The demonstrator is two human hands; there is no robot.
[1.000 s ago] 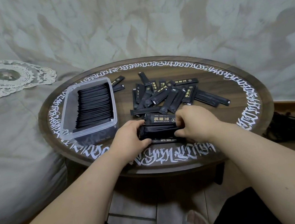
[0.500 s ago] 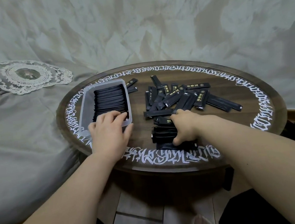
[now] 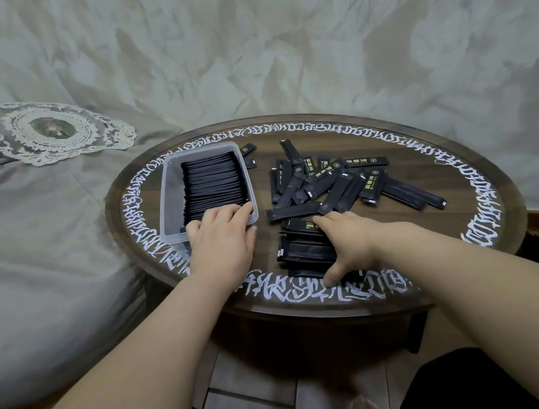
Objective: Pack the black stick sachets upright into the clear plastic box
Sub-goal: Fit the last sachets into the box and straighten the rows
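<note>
Left grip (image 3: 221, 237) moved to box (image 3: 167, 196) edge, right (image 3: 351, 245) kept on sachet stack (image 3: 304, 251)

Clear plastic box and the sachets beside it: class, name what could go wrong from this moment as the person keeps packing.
1. The left hand presses at the near end of the clear plastic box; the upright row might tip into the free strip along the box's left wall.
2. The right hand rests on a gathered stack near the table edge; sachets could slide off.

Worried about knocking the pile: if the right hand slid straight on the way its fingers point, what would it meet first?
Probably the lone sachet lying crosswise just beyond the right hand, then the loose pile; depth is hard to judge.
</note>
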